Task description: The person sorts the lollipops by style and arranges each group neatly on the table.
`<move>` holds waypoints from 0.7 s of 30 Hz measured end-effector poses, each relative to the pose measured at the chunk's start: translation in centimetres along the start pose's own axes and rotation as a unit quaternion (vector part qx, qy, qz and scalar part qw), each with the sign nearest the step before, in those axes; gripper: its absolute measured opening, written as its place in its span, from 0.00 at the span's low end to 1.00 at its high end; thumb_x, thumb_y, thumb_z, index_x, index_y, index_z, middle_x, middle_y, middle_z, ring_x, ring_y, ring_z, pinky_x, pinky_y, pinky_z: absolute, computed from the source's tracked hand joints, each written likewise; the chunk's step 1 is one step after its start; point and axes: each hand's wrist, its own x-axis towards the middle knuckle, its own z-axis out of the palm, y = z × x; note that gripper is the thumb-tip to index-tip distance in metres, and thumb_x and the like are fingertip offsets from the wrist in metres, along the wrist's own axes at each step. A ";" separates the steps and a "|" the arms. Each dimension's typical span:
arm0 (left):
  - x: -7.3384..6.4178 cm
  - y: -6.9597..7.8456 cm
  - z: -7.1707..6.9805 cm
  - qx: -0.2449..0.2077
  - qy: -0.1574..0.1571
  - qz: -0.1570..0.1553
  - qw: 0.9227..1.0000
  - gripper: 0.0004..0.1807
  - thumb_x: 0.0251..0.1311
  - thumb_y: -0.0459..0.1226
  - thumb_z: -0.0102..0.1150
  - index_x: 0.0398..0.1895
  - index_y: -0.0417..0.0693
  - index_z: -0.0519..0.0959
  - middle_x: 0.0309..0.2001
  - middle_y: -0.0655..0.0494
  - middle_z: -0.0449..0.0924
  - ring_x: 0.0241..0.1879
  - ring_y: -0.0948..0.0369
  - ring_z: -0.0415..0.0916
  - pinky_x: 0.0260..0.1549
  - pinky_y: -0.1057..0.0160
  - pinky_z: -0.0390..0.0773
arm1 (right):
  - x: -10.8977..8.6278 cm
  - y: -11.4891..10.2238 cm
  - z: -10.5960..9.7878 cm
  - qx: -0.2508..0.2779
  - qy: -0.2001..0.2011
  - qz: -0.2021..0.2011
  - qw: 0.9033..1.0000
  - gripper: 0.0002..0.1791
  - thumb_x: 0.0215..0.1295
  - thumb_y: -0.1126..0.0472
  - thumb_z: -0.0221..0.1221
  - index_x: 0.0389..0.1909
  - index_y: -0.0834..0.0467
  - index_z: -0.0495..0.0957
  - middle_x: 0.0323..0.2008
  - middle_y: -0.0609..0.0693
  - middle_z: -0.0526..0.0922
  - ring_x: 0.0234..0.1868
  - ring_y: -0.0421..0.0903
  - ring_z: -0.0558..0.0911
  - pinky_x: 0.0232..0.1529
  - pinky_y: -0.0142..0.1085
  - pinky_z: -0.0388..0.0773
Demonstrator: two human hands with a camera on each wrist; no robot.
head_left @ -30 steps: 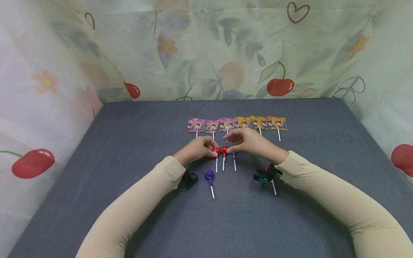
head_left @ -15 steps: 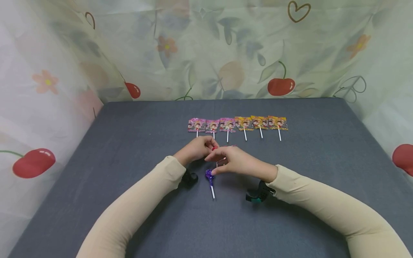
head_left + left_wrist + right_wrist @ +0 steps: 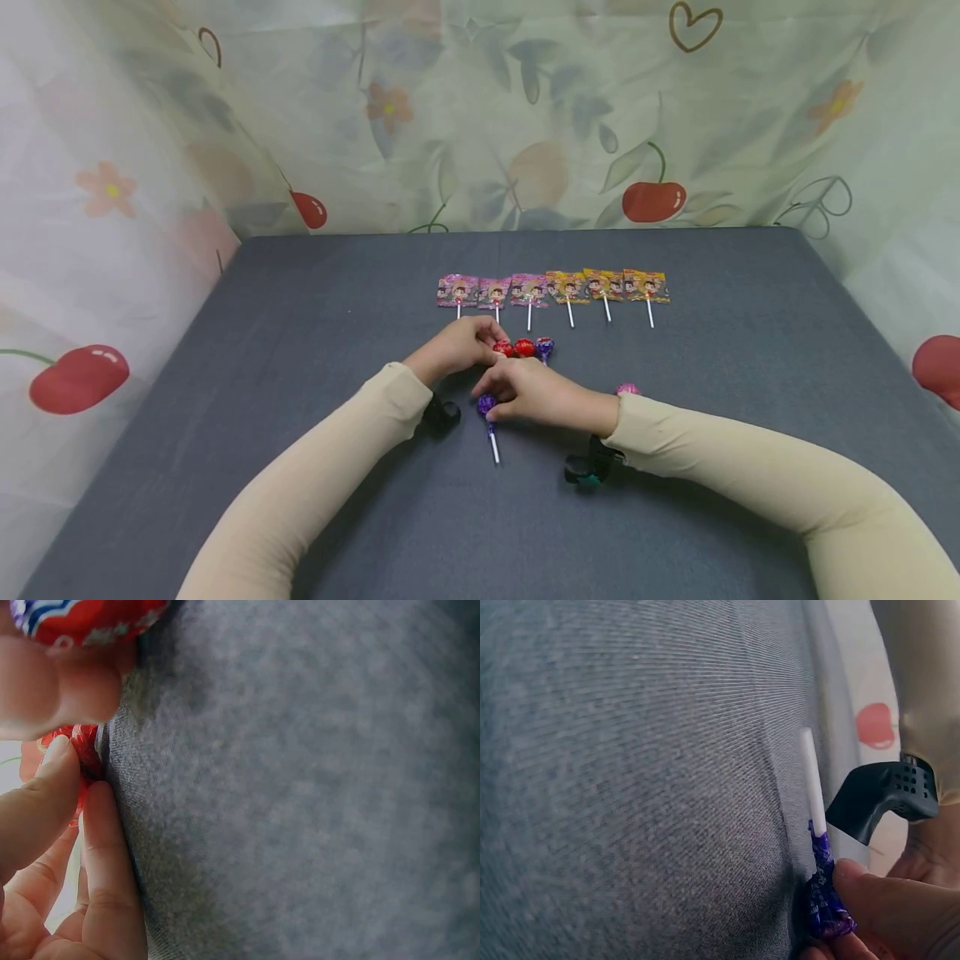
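Observation:
My left hand (image 3: pixel 461 343) pinches a red-wrapped lollipop (image 3: pixel 503 347) between thumb and fingers; the left wrist view shows the red wrapper (image 3: pixel 86 746) between them. Beside it lie a second red lollipop (image 3: pixel 524 347) and a purple one with a patterned top (image 3: pixel 544 345), their sticks mostly hidden behind my right hand (image 3: pixel 547 394). Closer to me, that right hand has thumb and fingers on either side of the head of another purple lollipop (image 3: pixel 488 407). In the right wrist view, this purple lollipop (image 3: pixel 826 904) has its white stick pointing away from the fingers.
A row of flat-wrapped lollipops lies farther back, pink packets (image 3: pixel 494 292) on the left and yellow packets (image 3: pixel 604 284) on the right. A pink lollipop (image 3: pixel 627 388) shows partly behind my right sleeve. The grey table (image 3: pixel 337 283) ends at a patterned curtain (image 3: pixel 465 125).
My right hand has left the red lollipop and come nearer and leftward to the single purple lollipop, closing its fingers around the head. The left hand has stayed in place.

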 end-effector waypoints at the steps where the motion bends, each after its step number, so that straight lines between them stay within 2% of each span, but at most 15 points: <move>1: 0.0 0.0 0.0 0.000 0.000 0.000 1.000 0.09 0.57 0.31 0.65 0.41 0.46 0.80 0.34 0.52 0.78 0.34 0.60 0.70 0.33 0.67 0.69 | 0.1 0.0 0.0 -0.002 -0.002 0.001 1.000 0.15 0.57 0.63 0.68 0.46 0.59 0.83 0.43 0.49 0.86 0.41 0.38 0.83 0.43 0.31 0.78; 9: -0.1 0.1 0.0 -0.008 -0.001 0.002 1.000 0.08 0.58 0.31 0.64 0.41 0.45 0.80 0.34 0.52 0.77 0.34 0.60 0.70 0.33 0.67 0.69 | 0.2 -0.1 0.1 -0.003 -0.006 0.009 1.000 0.14 0.56 0.63 0.69 0.44 0.58 0.83 0.41 0.48 0.86 0.39 0.37 0.83 0.43 0.31 0.79; 14: 0.0 0.0 0.0 -0.008 -0.001 0.013 1.000 0.09 0.57 0.29 0.64 0.41 0.45 0.80 0.34 0.52 0.78 0.33 0.61 0.70 0.33 0.68 0.69 | 0.1 -0.1 0.0 -0.002 0.002 0.008 1.000 0.13 0.55 0.63 0.69 0.42 0.58 0.84 0.39 0.47 0.86 0.38 0.37 0.83 0.42 0.31 0.79; 21: 0.0 -0.2 0.0 -0.012 0.001 0.008 1.000 0.09 0.57 0.29 0.64 0.40 0.45 0.80 0.34 0.52 0.77 0.34 0.60 0.69 0.31 0.67 0.69 | -0.4 -0.2 -0.8 0.010 0.018 0.012 1.000 0.13 0.54 0.63 0.70 0.41 0.58 0.84 0.38 0.46 0.86 0.38 0.38 0.83 0.43 0.31 0.79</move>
